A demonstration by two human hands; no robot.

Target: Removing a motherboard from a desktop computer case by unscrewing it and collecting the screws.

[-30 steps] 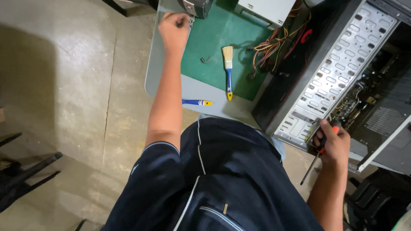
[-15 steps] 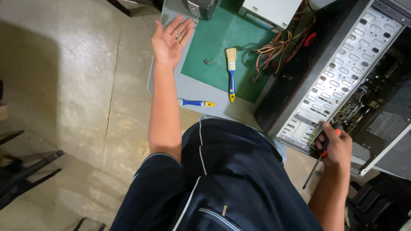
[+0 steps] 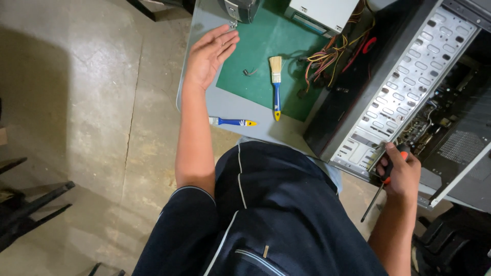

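Screwdriver (image 3: 384, 180), slim steel shaft with an orange-and-black grip, sits clenched in the right hand (image 3: 400, 174) against the perforated metal back panel of the opened computer case (image 3: 404, 87). Left hand (image 3: 208, 53) hovers flat and empty, fingers spread, over the grey table's (image 3: 230, 105) edge beside the green mat (image 3: 266, 51), where a bristle brush (image 3: 276, 84) lies. Since a second ago that hand has lifted off the grey box at the table's far end and opened.
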